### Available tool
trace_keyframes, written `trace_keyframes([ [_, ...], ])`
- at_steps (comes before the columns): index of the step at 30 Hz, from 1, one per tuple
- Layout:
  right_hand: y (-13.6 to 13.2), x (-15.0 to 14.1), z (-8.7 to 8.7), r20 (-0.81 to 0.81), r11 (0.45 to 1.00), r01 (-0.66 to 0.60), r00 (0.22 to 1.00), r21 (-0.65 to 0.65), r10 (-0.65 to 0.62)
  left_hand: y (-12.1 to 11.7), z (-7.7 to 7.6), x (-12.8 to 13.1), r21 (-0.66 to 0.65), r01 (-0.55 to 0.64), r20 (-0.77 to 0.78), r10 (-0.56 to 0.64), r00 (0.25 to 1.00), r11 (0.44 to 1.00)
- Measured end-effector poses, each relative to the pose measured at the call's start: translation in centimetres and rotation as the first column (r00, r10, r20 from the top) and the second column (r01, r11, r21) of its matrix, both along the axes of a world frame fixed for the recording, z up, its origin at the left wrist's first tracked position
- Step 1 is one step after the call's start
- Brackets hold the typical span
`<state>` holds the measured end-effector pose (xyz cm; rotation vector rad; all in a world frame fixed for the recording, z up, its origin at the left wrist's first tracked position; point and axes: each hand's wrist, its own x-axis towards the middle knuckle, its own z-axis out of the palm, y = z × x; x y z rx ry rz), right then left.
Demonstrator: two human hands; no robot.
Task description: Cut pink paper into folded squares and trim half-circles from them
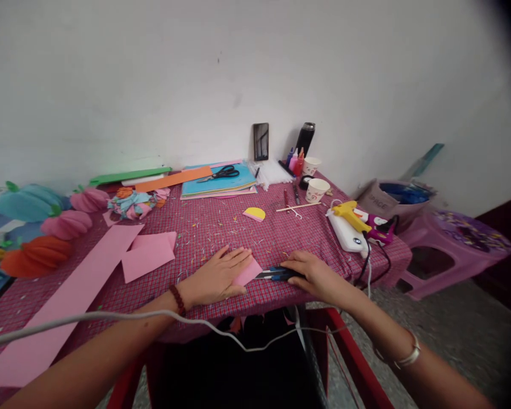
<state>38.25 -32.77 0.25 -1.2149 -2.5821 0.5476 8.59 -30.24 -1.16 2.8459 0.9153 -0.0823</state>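
My left hand [221, 275] lies flat on a small folded piece of pink paper [247, 274] near the table's front edge, fingers stretched out. In my right hand [310, 275] is a blue and black utility knife [275, 274], its tip pointing left at the paper's right corner. The fingers wrap round its rear part and hide it. Just beyond the hands sits a yellow half-round paper piece [254, 213] with a pink edge. Left of my left hand are pink paper squares [149, 257] and a long pink strip [76, 295].
Black scissors [220, 174] rest on stacked coloured sheets [196, 187]. Paper pumpkins [36, 255] stand at left. Two paper cups [317, 191], a yellow glue gun [351, 215] and a white power bank [344, 230] are at right. A white cable [162, 313] crosses in front.
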Motion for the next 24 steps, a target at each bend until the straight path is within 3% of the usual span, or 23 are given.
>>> trace_keyframes([
  [18, -0.6, -2.7, 0.7, 0.037, 0.999, -0.025, 0.999, 0.026, 0.024, -0.1, -0.1, 0.1, 0.034, 0.010, 0.015, -0.010, 1.000, 0.999],
  [24, -1.0, -2.9, 0.7, 0.021, 0.999, -0.034, 0.999, 0.023, 0.033, 0.4, 0.0, -0.1, -0.019, 0.016, 0.053, -0.015, 0.999, 1.000],
])
